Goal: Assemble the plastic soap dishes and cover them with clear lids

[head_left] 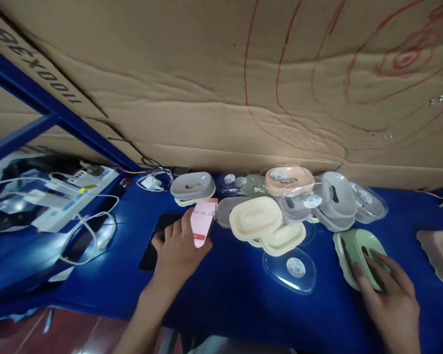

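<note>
My left hand (179,253) is closed around a phone (202,221) with a lit pink-white timer screen, tilted up above the table. Beneath that hand lies a dark flat device (150,246), partly covered. At the right, my right hand (391,292) grips a green soap dish (367,248), its fingers at the slotted oval insert and the thumb on the near side. Left of the green dish, a clear plastic lid (293,273) with a round label lies on the blue table. Two cream oval trays (256,216) overlap behind that lid.
Grey soap dishes (337,194), a peach one (288,179) and more clear lids pile up along the cardboard wall (192,98). A pinkish-brown dish (441,255) sits at the right edge. White power strips (72,199) and cables lie at left, beside a blue frame bar (59,110).
</note>
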Demonstrator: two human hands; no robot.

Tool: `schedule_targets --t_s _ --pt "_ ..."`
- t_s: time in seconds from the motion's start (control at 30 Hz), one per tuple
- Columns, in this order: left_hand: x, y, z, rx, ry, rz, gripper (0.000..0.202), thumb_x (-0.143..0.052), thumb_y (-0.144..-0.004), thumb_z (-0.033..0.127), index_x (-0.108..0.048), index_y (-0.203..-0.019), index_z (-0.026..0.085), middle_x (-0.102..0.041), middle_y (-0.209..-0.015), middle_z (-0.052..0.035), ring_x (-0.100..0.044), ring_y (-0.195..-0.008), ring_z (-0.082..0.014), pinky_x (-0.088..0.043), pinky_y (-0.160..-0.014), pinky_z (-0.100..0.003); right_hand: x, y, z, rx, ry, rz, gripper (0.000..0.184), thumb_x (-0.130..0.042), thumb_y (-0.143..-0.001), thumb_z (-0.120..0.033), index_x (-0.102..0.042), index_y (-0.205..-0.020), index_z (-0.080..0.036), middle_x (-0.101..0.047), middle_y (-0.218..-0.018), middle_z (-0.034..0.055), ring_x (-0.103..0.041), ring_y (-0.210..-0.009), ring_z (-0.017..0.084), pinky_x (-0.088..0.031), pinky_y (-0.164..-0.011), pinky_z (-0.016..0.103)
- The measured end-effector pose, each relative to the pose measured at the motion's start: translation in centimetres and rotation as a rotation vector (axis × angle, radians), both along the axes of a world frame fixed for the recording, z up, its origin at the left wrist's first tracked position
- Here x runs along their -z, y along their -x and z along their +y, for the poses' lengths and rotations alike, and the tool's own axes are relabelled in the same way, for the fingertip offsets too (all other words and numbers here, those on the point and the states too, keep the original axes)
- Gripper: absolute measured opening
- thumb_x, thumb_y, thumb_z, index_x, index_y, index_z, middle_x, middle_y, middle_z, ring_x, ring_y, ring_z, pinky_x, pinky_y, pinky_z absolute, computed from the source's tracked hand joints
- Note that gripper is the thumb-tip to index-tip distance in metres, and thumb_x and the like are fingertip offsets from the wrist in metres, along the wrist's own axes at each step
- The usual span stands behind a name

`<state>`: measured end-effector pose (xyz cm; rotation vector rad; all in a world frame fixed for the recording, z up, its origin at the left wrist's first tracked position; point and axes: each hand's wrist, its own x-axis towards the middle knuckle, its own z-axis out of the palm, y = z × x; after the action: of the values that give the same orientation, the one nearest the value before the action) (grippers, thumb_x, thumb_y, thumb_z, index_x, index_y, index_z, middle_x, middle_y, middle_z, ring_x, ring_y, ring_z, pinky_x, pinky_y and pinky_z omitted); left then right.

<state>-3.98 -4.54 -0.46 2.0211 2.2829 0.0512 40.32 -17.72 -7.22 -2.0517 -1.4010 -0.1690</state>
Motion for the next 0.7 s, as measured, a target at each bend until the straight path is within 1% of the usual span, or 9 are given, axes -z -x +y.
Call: schedule_targets --t_s 0.1,0.13,0.2,0.3,0.4,0.47,0.53,0.63,0.7 --pt "0.6 0.1 -2.9 0.003 0.035 -0.016 0.076 -0.059 -0.096 0.04 -0.036 -0.162 0.011 -0.065 -0.141 -0.0234 -0.061 -0.129 -0.044 -0.047 -0.104 -0.06 -0.8 0.2 -0.6 0.098 -0.015 0.08 0.059 -0.061 -0.095 -0.073 -0.081 -0.107 -0.018 -0.071 -0.136 0.0175 -0.066 -0.131 0.046 -0.048 -0.119 0.065" --pt "0.9 0.1 -3.9 -0.004 0.046 -0.026 0.074 -0.057 -0.097 0.041 -0.037 -0.162 0.012 -0.065 -0.14 -0.0236 -0.062 -0.127 -0.0435 -0.048 -0.102 -0.059 -1.0 0.3 -0.7 0.111 -0.038 0.094 0.057 -0.062 -0.095 -0.071 -0.081 -0.107 -0.019 -0.071 -0.137 0.0175 -0.066 -0.132 0.046 -0.048 -0.119 0.065" --pt "1.4 -0.1 -5.9 -0.051 0.026 -0.046 0.073 -0.052 -0.101 0.044 -0.035 -0.164 0.012 -0.062 -0.143 -0.0245 -0.062 -0.125 -0.043 -0.05 -0.1 -0.058 -1.2 0.5 -0.7 0.087 -0.088 0.095 0.051 -0.064 -0.097 -0.063 -0.081 -0.112 -0.018 -0.07 -0.139 0.0178 -0.064 -0.135 0.045 -0.048 -0.121 0.064" --pt "1.6 -0.4 -8.1 -0.123 -0.013 -0.071 0.08 -0.046 -0.105 0.056 -0.025 -0.169 0.014 -0.059 -0.145 -0.0263 -0.062 -0.124 -0.0441 -0.049 -0.1 -0.063 -1.1 0.7 0.0 0.004 -0.105 0.029 0.049 -0.065 -0.099 -0.057 -0.079 -0.121 -0.015 -0.067 -0.144 0.0195 -0.06 -0.141 0.045 -0.045 -0.123 0.063" --pt "1.1 -0.5 -9.1 -0.143 0.0 -0.072 0.084 -0.043 -0.106 0.06 -0.017 -0.172 0.016 -0.058 -0.146 -0.0265 -0.062 -0.126 -0.0455 -0.046 -0.103 -0.068 -1.0 1.2 0.8 0.029 -0.009 -0.117 0.056 -0.06 -0.101 -0.062 -0.076 -0.13 -0.017 -0.062 -0.153 0.0203 -0.05 -0.15 0.048 -0.039 -0.125 0.067" --pt "0.7 -0.1 -9.1 -0.126 -0.024 -0.076 0.087 -0.046 -0.104 0.062 -0.015 -0.173 0.019 -0.056 -0.151 -0.0261 -0.061 -0.129 -0.0464 -0.043 -0.108 -0.071 -1.2 2.0 0.9 0.083 0.05 -0.201 0.06 -0.056 -0.102 -0.066 -0.074 -0.135 -0.019 -0.058 -0.158 0.0208 -0.045 -0.154 0.048 -0.037 -0.125 0.068" --pt "0.3 0.6 -8.5 -0.096 -0.089 -0.118 0.094 -0.053 -0.1 0.065 -0.014 -0.174 0.022 -0.054 -0.156 -0.0247 -0.058 -0.135 -0.0475 -0.04 -0.112 -0.072 -1.5 2.8 0.7 0.12 0.088 -0.236 0.068 -0.053 -0.1 -0.073 -0.072 -0.138 -0.02 -0.054 -0.161 0.0215 -0.042 -0.156 0.049 -0.036 -0.123 0.071" --pt "-0.6 1.5 -6.3 -0.03 -0.204 -0.224 0.097 -0.058 -0.095 0.069 -0.019 -0.173 0.025 -0.055 -0.157 -0.0214 -0.057 -0.139 -0.0478 -0.042 -0.113 -0.07 -1.8 2.8 0.0 0.168 0.227 -0.225 0.085 -0.048 -0.092 -0.088 -0.071 -0.137 -0.02 -0.054 -0.161 0.0219 -0.042 -0.154 0.052 -0.036 -0.118 0.078" --pt "-1.5 1.6 -4.3 0.017 -0.275 -0.267 0.087 -0.055 -0.098 0.067 -0.029 -0.169 0.026 -0.057 -0.156 -0.0191 -0.056 -0.142 -0.0459 -0.038 -0.118 -0.069 -1.7 1.6 -0.4 0.185 0.333 -0.189 0.09 -0.045 -0.088 -0.092 -0.072 -0.133 -0.018 -0.058 -0.155 0.0231 -0.048 -0.149 0.052 -0.041 -0.115 0.077"
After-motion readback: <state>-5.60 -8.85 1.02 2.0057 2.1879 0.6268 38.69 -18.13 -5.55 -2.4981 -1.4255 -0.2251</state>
